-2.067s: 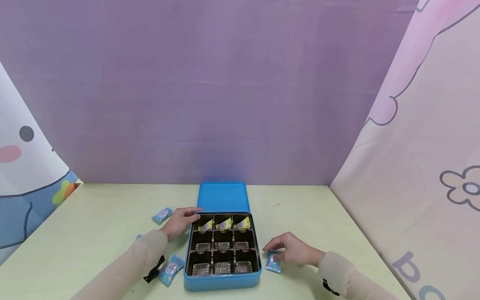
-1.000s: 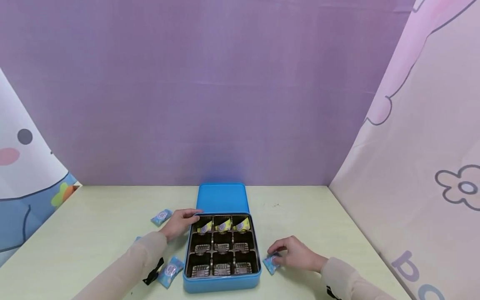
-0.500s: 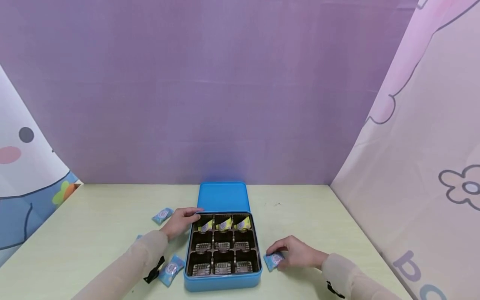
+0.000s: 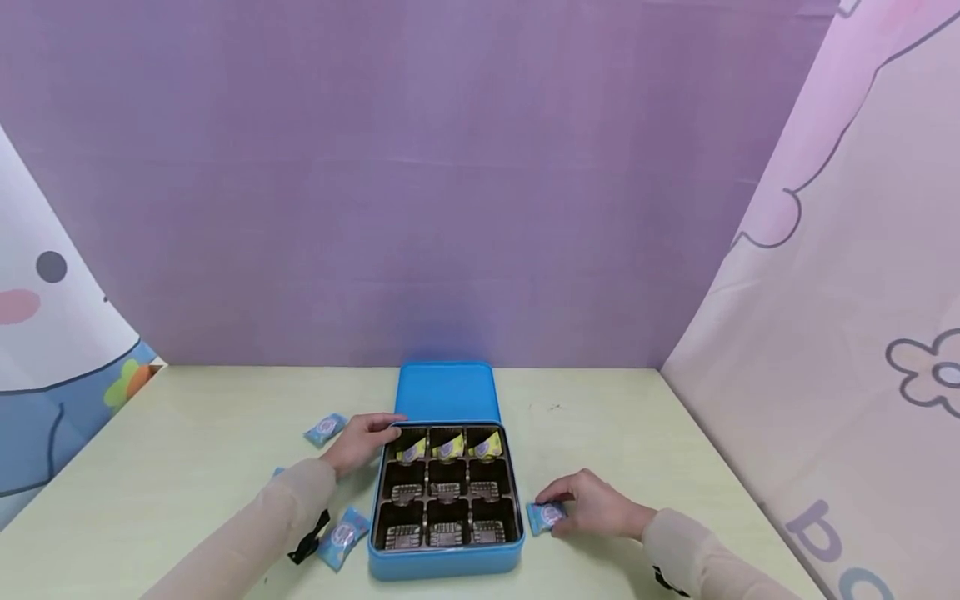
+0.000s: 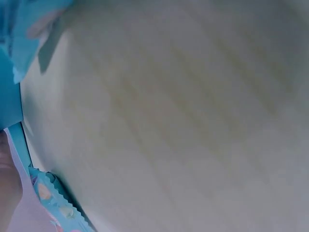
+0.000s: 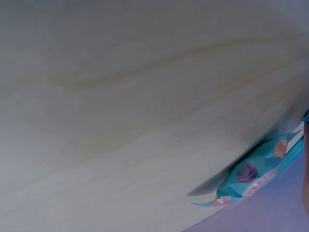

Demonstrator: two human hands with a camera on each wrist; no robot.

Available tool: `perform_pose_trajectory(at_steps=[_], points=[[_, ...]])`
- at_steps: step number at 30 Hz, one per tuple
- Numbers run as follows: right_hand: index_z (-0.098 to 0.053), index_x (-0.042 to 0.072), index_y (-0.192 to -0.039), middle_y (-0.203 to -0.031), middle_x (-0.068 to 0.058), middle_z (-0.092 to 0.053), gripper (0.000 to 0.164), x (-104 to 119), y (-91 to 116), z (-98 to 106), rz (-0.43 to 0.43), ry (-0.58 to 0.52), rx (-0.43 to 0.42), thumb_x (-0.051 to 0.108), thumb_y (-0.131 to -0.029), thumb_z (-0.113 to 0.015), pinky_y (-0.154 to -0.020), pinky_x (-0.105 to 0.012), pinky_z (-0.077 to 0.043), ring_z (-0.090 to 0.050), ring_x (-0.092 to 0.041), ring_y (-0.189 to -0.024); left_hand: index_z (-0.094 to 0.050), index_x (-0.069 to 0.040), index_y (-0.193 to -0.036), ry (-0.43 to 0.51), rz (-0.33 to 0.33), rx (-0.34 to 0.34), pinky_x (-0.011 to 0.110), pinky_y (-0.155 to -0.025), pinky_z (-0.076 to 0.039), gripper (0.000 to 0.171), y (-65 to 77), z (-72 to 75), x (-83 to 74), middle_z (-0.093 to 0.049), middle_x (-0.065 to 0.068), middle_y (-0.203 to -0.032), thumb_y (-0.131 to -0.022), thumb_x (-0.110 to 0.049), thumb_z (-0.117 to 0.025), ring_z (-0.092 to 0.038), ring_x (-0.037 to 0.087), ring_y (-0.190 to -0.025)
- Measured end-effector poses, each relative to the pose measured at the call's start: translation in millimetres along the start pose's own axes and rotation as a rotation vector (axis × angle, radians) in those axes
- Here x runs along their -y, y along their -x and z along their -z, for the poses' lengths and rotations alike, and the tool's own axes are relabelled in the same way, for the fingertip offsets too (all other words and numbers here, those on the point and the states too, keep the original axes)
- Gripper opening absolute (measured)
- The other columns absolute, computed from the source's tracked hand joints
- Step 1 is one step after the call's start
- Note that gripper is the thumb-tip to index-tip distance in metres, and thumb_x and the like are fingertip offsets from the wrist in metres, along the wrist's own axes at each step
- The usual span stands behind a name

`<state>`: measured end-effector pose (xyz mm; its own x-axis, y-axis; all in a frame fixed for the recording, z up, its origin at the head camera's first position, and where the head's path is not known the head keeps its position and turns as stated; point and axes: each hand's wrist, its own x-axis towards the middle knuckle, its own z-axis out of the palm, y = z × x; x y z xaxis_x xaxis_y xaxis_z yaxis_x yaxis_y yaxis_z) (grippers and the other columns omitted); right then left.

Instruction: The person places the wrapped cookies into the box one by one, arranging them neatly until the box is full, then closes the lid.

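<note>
A blue tin (image 4: 444, 566) lies open, its dark tray split into several compartments. Yellow-wrapped candies (image 4: 447, 447) sit in the three compartments of the back row. At the tin's back left corner, my left hand (image 4: 358, 443) grips the rim, thumb toward the inside. To the right of the tin, my right hand (image 4: 596, 507) pinches a blue-wrapped candy (image 4: 543, 517) low over the table, fingertips at its far edge and thumb at its near side. The right wrist view shows a blue wrapper (image 6: 253, 171) beside the edge of that hand.
Blue-wrapped candies lie left of the tin: one (image 4: 326, 429) beyond the left hand, another (image 4: 342, 538) near the tin's front left, and one (image 4: 278, 472) mostly behind the sleeve. The blue lid (image 4: 447, 392) extends behind the tin. A purple backdrop (image 4: 420, 183) stands behind the table.
The right hand has turned the blue-wrapped candy from lengthwise to crosswise beside the tin, shifting slightly right overall. The left hand has stayed at the tin's corner.
</note>
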<state>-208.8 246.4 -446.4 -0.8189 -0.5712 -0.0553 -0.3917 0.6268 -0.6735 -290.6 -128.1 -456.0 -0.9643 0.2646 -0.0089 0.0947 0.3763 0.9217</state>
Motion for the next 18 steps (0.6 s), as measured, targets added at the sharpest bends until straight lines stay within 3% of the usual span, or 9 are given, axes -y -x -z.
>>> perform_pose_trajectory(at_steps=[6,18], points=[[-0.070,0.010,-0.102,-0.101,0.000,-0.069,0.036,-1.4,0.5,-1.3,0.003,0.020,-0.011,0.010,-0.067,-0.079,-0.082,-0.019,-0.050,-0.061,-0.005,-0.091,-0.059,-0.009,-0.123,0.000,0.010,-0.001,0.049,-0.098,-0.042,0.033,-0.9,-0.4,-0.3,-0.051,0.015,-0.133,-0.093,-0.020,-0.055,-0.045,0.035,-0.122],[-0.070,0.012,-0.101,-0.099,0.005,-0.069,0.037,-1.4,-1.9,2.2,0.023,0.024,-0.034,0.012,-0.066,-0.080,-0.086,-0.024,-0.050,-0.062,-0.004,-0.091,-0.059,-0.007,-0.124,-0.003,-0.006,-0.008,0.049,-0.098,-0.042,0.033,-1.5,-0.7,0.4,-0.052,0.015,-0.131,-0.093,-0.018,-0.054,-0.046,0.035,-0.122]])
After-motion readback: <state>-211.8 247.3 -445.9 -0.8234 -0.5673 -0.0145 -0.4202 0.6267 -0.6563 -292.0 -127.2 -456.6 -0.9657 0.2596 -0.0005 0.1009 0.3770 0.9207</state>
